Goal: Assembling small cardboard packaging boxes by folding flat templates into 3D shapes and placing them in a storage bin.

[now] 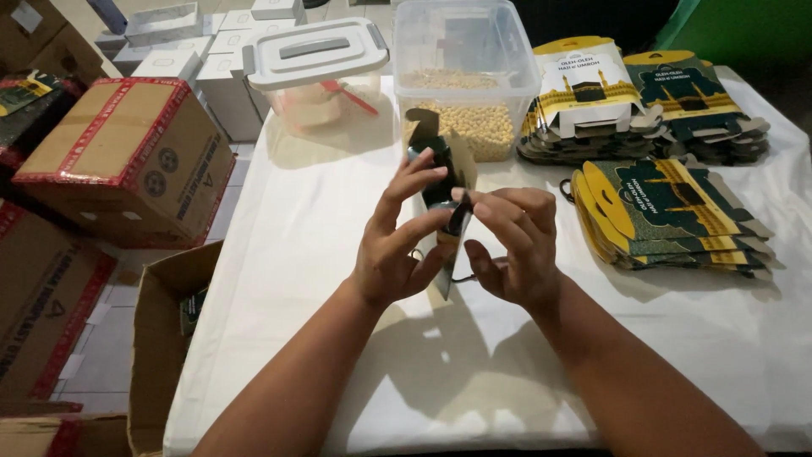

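Both hands hold one small cardboard gift box [446, 169], dark green and gold outside and brown inside, partly folded and upright above the white table [321, 220]. My left hand [397, 241] grips its left side with fingers spread along the panel. On the box's lower right edge, my right hand [512, 245] pinches a flap. A thin dark cord hangs below the box.
Stacks of flat green and yellow boxes [668, 211] lie at the right, more stacks [592, 93] behind. A clear tub of pale beans [465, 76] and a lidded tub [317, 72] stand at the back. Cardboard cartons [127, 152] and an open carton [169, 338] are at the left.
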